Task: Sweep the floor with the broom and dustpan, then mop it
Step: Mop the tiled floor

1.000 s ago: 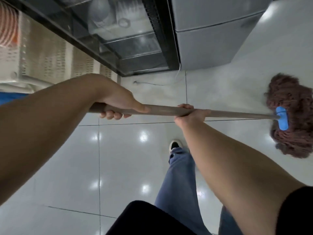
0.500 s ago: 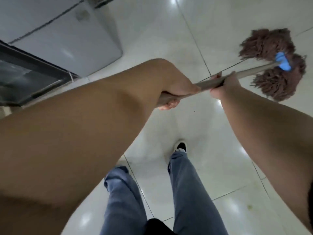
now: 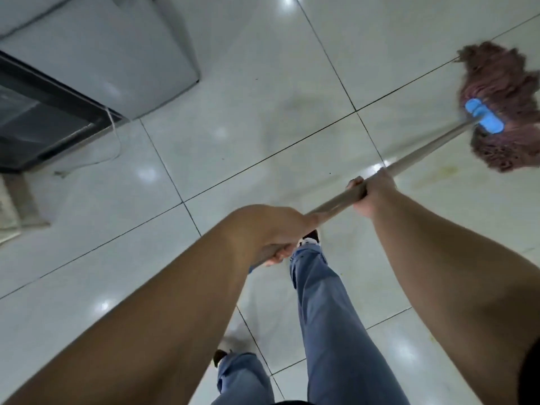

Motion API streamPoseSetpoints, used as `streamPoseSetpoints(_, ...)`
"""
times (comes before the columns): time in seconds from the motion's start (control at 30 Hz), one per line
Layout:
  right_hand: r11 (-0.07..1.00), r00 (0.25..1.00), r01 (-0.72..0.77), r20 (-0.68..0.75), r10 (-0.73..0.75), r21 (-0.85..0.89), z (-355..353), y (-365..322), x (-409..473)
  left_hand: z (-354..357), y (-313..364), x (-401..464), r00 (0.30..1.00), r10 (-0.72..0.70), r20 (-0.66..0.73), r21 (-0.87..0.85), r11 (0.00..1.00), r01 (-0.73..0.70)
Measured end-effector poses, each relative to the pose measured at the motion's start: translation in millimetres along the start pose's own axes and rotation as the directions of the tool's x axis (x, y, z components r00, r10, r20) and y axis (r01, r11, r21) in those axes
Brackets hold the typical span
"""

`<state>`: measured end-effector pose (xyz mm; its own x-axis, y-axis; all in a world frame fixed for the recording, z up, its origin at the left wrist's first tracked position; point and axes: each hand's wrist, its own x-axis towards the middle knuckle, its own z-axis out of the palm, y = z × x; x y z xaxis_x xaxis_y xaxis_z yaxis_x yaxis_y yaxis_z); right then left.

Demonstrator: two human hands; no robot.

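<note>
Both hands wrapped round mop handle: left hand nearer handle's end, right hand toward mop head on floor.

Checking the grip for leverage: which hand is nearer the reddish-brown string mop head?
Right. The right hand grips the grey handle partway down toward the reddish-brown string mop head; the left hand holds the handle's upper end, farther back.

- The mop head lies on the floor at far right.
- Its handle slants back toward the person.
- The right hand sits ahead of the left hand on the handle.
- A cabinet stands at far left.
</note>
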<state>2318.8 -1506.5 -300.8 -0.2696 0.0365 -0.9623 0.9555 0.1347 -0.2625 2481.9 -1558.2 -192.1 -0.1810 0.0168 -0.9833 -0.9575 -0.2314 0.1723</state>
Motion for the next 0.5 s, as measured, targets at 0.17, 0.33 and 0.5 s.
streamPoseSetpoints(0.17,0.993,0.993,-0.043,0.105,0.055,-0.108,-8,156,-67,1,-156,-57,0.982,-0.173,-0.071,0.029,0.984,0.175)
streamPoseSetpoints(0.33,0.981,0.976,-0.070,0.190,0.104,-0.179,-28,344,-153,12,-352,-139,0.954,-0.280,-0.108,-0.045,0.960,0.277)
streamPoseSetpoints(0.5,0.954,0.922,-0.205,0.284,0.263,-0.219,-48,493,-242,14,-495,-233,0.906,-0.413,-0.092,-0.151,0.905,0.397)
